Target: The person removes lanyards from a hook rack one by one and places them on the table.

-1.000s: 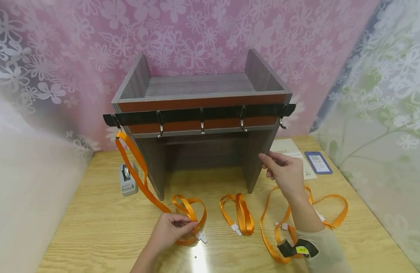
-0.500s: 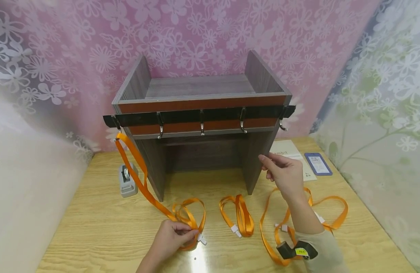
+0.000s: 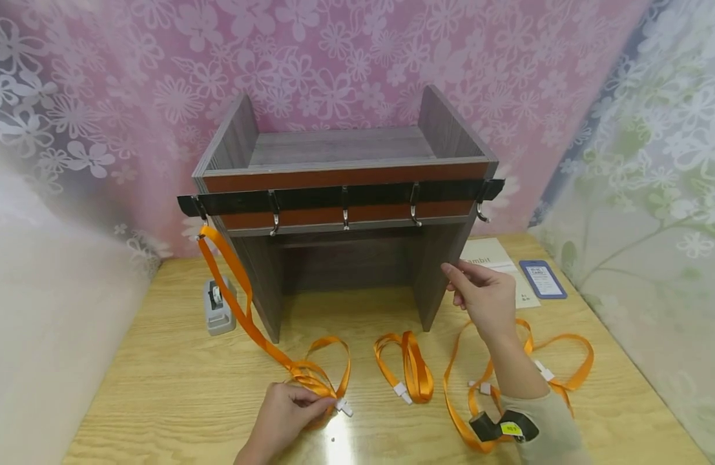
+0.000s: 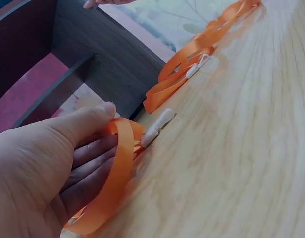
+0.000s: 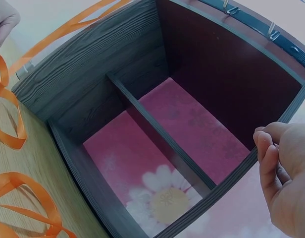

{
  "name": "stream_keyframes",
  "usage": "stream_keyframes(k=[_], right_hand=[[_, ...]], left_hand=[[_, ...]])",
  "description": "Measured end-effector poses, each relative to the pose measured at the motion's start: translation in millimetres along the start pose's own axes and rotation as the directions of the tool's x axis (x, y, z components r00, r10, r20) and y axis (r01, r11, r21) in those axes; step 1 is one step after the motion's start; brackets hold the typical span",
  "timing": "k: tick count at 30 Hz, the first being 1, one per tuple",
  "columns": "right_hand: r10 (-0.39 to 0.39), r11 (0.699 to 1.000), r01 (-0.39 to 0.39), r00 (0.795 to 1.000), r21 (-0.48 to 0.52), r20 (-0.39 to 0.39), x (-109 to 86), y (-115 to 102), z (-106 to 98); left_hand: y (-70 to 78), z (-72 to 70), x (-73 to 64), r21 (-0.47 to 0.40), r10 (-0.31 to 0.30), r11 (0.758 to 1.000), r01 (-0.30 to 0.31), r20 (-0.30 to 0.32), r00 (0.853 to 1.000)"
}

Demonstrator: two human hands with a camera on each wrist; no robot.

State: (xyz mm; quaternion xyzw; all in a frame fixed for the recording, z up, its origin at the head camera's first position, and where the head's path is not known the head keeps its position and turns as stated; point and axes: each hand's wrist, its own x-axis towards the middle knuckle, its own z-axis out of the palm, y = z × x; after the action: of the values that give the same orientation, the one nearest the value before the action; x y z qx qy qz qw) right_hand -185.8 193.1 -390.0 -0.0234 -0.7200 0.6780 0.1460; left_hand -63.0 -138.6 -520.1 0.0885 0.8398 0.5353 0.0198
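Note:
My left hand (image 3: 286, 412) pinches a bundled orange lanyard (image 3: 313, 378) on the wooden table, close to its white clip (image 3: 343, 407). In the left wrist view the orange band (image 4: 120, 173) loops across the fingers, and the clip (image 4: 155, 130) lies on the wood. An orange strap (image 3: 229, 258) runs from the leftmost hook down to this bundle. My right hand (image 3: 486, 294) holds the front edge of the grey wooden shelf's right panel (image 3: 441, 271) between thumb and curled fingers; the right wrist view shows the fingertips at that panel edge (image 5: 231, 176).
A black rail (image 3: 310, 199) with several metal hooks spans the shelf front. One coiled lanyard (image 3: 415, 374) lies mid-table; loose orange straps (image 3: 450, 387) spread under my right forearm. A grey tape dispenser (image 3: 219, 310), a blue card holder (image 3: 543, 279) and a pale booklet (image 3: 491, 252) flank the shelf.
My left hand has shifted slightly down, and the orange band beside its fingers has gathered into a tighter bundle. The right hand stays at the shelf panel.

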Motion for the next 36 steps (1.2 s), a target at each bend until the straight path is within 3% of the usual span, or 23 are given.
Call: stream_keyframes(k=[8, 17, 21, 25, 28, 36], right_hand=[[-0.028, 0.999, 0.028, 0.999, 0.019, -0.03, -2.4, 3.2, 1.9], [-0.037, 0.999, 0.037, 0.999, 0.022, -0.031, -2.3, 4.7, 1.0], [-0.034, 0.999, 0.034, 0.999, 0.013, -0.02, -2.3, 3.7, 0.1], [-0.023, 1.0, 0.023, 1.0, -0.003, -0.011, -2.1, 1.7, -1.4], [-0.012, 1.0, 0.012, 1.0, -0.013, -0.008, -2.1, 0.3, -2.9], [0.025, 1.0, -0.025, 1.0, -0.004, 0.012, -2.4, -2.6, -1.8]], left_hand=[[3.5, -6.2, -2.1, -0.011, -0.026, 1.0, 0.026, 0.046, 0.999], [13.1, -12.6, 2.3, -0.14, -0.037, 0.989, 0.042, 0.041, 0.999], [23.4, -17.3, 5.6, -0.151, -0.023, 0.988, 0.02, -0.017, 1.0], [34.8, -26.1, 8.3, -0.117, 0.073, 0.989, -0.087, -0.117, 0.99], [42.1, -34.1, 9.4, -0.093, 0.123, 0.986, -0.139, -0.158, 0.98], [55.6, -50.7, 10.4, -0.086, 0.109, 0.987, -0.136, -0.264, 0.958]])
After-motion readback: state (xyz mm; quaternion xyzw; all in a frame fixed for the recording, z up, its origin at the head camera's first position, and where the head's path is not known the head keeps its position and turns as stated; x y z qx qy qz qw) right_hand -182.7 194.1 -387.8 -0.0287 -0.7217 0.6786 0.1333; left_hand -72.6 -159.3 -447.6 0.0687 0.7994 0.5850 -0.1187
